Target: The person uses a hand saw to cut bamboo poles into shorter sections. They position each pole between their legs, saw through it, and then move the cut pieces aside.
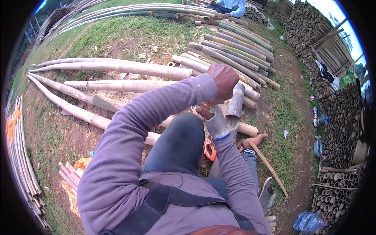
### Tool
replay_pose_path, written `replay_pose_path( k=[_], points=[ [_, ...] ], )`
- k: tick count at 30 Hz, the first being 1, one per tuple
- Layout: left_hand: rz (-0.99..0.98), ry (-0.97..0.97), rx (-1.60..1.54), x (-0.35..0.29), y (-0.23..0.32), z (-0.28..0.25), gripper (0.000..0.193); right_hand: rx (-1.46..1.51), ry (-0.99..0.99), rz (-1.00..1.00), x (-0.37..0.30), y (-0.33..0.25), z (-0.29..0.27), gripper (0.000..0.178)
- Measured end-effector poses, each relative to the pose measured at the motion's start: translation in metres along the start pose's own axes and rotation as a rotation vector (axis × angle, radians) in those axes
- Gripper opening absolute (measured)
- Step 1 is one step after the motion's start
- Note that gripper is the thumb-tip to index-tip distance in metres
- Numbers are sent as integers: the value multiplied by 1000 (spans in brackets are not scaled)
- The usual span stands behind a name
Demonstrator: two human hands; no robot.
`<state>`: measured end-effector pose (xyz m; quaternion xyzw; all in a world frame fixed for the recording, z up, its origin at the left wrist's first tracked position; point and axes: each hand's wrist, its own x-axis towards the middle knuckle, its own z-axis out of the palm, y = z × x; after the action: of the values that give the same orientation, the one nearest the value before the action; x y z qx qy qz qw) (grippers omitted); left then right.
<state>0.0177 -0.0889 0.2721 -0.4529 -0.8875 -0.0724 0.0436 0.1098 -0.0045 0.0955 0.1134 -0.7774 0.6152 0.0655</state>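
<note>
My left hand (224, 81), bare, is bent into a fist above the bamboo poles, and its palm side is hidden. Just below it, my right hand (216, 122) wears a pale knitted glove with blue trim, its bare thumb and fingers curled in. The two hands are close together; whatever they grip is hidden. Beside the right hand, a hollow bamboo piece (235, 105) with an open end leans over the other poles. An orange tool handle (210, 150) shows by my knee, the rest of that tool out of sight.
Cut bamboo lengths (239, 51) lie in rows ahead, with long poles (129, 68) to the left. A thin bamboo strip (270, 169) rests near a bare foot (256, 140). Stacked bamboo (340, 129) lines the right. Another person (231, 6) sits far ahead. A plastic bottle (309, 222) lies lower right.
</note>
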Motion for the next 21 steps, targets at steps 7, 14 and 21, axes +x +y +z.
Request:
replay_pose_path(
  k=[7,14,21],
  points=[
    [184,269,-540,-9,30,6,57,1070,581,40,-26,32,-66,52],
    [-295,-130,-250,-146,-180,130,119,743,1073,242,-113,16,-291,64],
    [-246,-235,-165,-165,-201,243,89,771,1217,188,-159,24,-357,65]
  ],
)
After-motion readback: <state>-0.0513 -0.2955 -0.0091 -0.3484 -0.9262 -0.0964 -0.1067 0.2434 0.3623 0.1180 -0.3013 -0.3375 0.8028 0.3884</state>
